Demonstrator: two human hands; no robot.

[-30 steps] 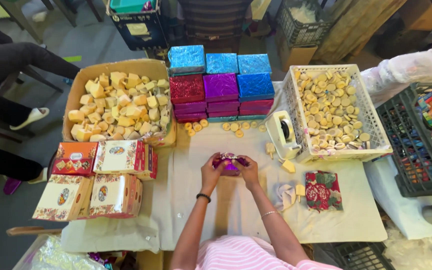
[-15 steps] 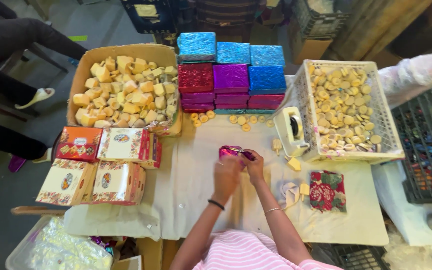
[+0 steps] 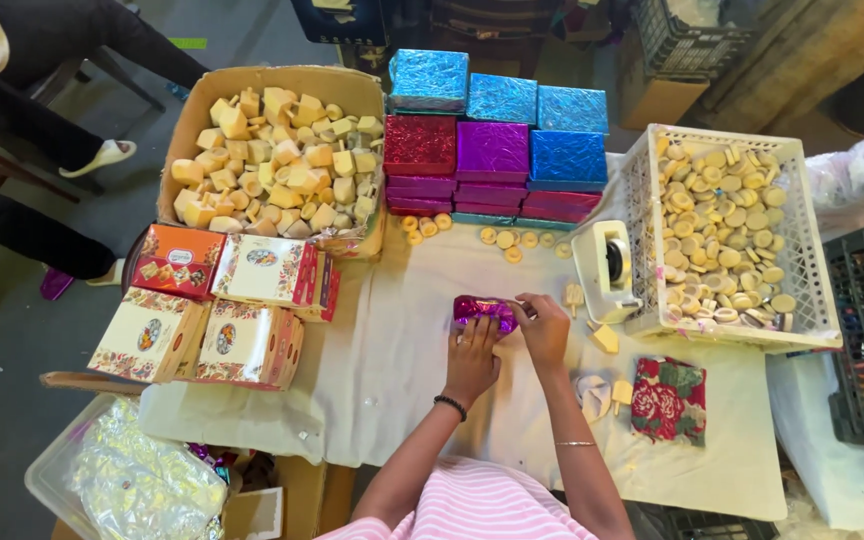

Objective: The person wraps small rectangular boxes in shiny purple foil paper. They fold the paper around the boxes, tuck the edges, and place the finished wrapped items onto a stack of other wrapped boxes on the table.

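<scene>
Both hands, left hand [image 3: 471, 357] and right hand [image 3: 542, 328], are now pressing the small shiny purple foil-wrapped block [image 3: 484, 311] down onto the white-clothed bench [image 3: 392, 340], each grip closing on it, shifted left of the white tape dispenser [image 3: 607, 266], folding seemingly nearly finished.

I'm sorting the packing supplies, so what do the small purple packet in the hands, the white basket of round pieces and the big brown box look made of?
The small purple packet, held by the left hand and right hand, looks like shiny crinkled foil, since it glints. The white basket looks like moulded plastic lattice. The big brown box looks like matte cardboard with a raw edge.
</scene>
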